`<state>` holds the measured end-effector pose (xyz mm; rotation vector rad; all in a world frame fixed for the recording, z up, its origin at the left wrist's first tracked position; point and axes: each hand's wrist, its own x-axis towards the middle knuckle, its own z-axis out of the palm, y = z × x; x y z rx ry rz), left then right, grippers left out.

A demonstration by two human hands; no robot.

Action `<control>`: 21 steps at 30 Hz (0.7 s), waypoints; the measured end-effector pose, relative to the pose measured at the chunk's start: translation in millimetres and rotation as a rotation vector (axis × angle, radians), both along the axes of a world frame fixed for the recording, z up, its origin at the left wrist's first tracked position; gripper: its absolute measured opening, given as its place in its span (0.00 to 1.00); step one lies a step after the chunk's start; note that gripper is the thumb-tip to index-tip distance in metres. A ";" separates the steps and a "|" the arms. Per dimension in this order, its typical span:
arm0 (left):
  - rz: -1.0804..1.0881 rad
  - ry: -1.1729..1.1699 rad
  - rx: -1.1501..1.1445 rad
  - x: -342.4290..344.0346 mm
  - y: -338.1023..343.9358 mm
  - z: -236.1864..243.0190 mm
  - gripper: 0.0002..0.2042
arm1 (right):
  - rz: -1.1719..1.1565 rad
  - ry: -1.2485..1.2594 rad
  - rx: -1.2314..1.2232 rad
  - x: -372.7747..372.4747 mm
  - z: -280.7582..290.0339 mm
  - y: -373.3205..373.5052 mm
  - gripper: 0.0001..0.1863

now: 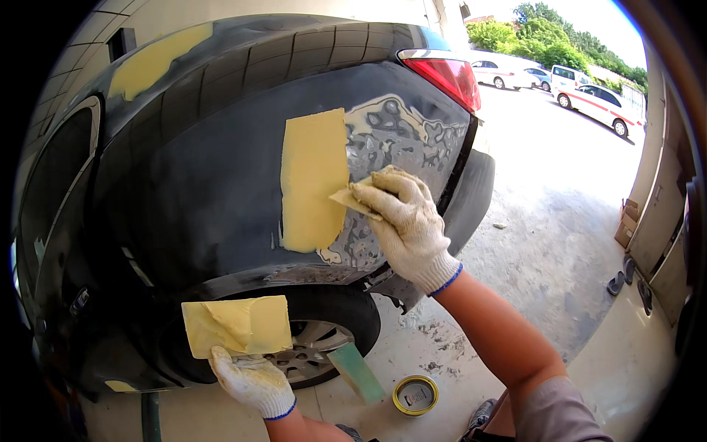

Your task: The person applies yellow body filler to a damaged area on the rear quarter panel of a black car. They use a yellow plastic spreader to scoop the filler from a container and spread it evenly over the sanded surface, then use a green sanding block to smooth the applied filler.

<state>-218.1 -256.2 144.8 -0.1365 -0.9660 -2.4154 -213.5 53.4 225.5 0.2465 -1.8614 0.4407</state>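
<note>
Yellow body filler (313,177) covers a tall, roughly rectangular patch on the rear side panel of a dark car (199,169). At that patch's right edge, my gloved right hand (409,221) grips a small yellowish spreader (350,199), its tip at the filler. To the right of the patch, the panel is sanded to blotchy grey metal (403,140) with pale rings. Lower left, my gloved left hand (252,381) holds a flat mixing board (274,324) from below, in front of the wheel. A lump of yellow filler (224,324) lies on the board.
The rear wheel (361,313) is below the panel, with a green block (356,374) leaning near it. A round tin (414,396) stands on the floor by my feet. Slippers (617,282) and a cardboard box (627,223) are at right; parked cars (600,104) stand outside.
</note>
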 end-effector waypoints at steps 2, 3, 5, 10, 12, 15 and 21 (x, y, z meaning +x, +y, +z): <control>-0.069 -0.021 -0.001 -3.4 -5.6 -7.1 0.26 | -0.095 0.115 -0.075 -36.3 41.0 11.3 0.21; -0.073 -0.027 -0.024 -6.9 -7.0 -11.4 0.26 | -0.156 0.172 -0.077 -52.5 60.1 17.4 0.21; -0.101 -0.077 0.001 -4.0 0.2 -7.5 0.23 | -0.285 0.277 -0.082 -77.8 80.3 26.4 0.21; -0.209 -0.114 0.004 10.5 0.7 0.3 0.22 | -0.281 0.215 -0.274 -96.1 37.5 -2.9 0.22; -0.212 -0.088 -0.019 5.4 -3.3 -7.4 0.23 | -0.271 0.196 -0.310 -94.7 15.7 -19.8 0.23; -0.236 -0.086 -0.035 5.2 -8.3 -14.9 0.25 | -0.259 0.116 -0.346 -83.8 -16.0 -45.1 0.24; -0.259 -0.133 0.016 13.1 -18.1 -9.3 0.25 | -0.218 0.050 -0.416 -66.8 -76.5 -100.1 0.28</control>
